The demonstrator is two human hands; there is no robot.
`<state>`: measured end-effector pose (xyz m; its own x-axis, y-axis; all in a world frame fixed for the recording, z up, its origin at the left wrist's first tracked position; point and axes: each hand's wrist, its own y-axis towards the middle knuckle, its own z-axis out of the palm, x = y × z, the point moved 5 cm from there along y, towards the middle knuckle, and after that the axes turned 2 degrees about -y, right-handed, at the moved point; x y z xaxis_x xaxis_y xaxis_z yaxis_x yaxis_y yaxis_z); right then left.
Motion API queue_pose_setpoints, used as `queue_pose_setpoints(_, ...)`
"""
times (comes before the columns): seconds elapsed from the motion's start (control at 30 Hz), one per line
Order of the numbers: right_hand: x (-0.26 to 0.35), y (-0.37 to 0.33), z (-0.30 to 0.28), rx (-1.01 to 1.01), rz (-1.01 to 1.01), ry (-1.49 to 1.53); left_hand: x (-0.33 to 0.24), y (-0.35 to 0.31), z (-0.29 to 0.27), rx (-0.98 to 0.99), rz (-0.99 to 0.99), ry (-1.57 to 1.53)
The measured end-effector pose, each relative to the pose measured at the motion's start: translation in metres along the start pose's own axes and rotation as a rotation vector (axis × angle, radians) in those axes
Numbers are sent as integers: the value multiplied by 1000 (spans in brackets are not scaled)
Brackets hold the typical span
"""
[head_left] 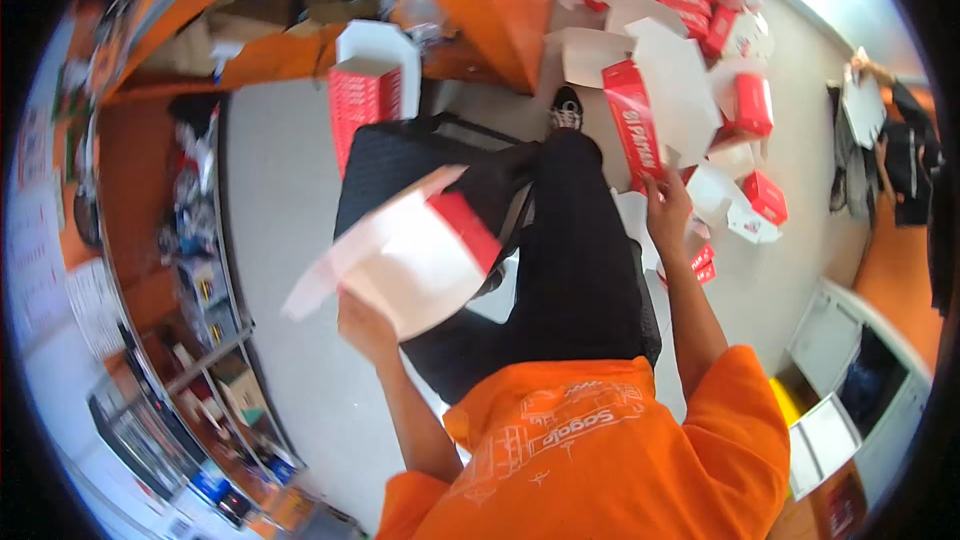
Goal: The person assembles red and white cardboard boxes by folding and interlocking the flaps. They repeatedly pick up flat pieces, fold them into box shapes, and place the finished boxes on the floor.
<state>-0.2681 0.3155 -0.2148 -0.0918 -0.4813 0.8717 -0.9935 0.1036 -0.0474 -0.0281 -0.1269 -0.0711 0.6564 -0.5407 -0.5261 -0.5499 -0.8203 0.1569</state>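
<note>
So my left hand (368,325) grasps a white-and-red box (415,270) by its near side, likely leaving flaps free; my right hand (668,210) pinches a red carton (630,120) just ahead.

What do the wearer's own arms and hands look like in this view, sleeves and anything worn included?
The left hand and right hand are both ungloved. No watch or band shows at either wrist, though the left hand is somewhat blurred. The forearms are bare below loose, short orange sleeves, part of an orange shirt printed with pale line art and lettering.
</note>
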Motion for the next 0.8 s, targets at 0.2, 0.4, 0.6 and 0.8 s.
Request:
queue_pose_setpoints(0.2, 163, -102, -44, 165, -889, -87, -42, 12, 4, 130, -201, -45)
queue_pose_setpoints(0.4, 243, -135, 9, 457, -1266, -194, 8, -3, 35, 214, -238, -718)
queue_pose_setpoints(0.6, 265, -114, 42, 375, -1278, -274, -14, -13, 6, 247, -272, -836)
queue_pose_setpoints(0.8, 266, -123, 56, 421, -1295, -179, -26, -24, -3, 255, -203, -830)
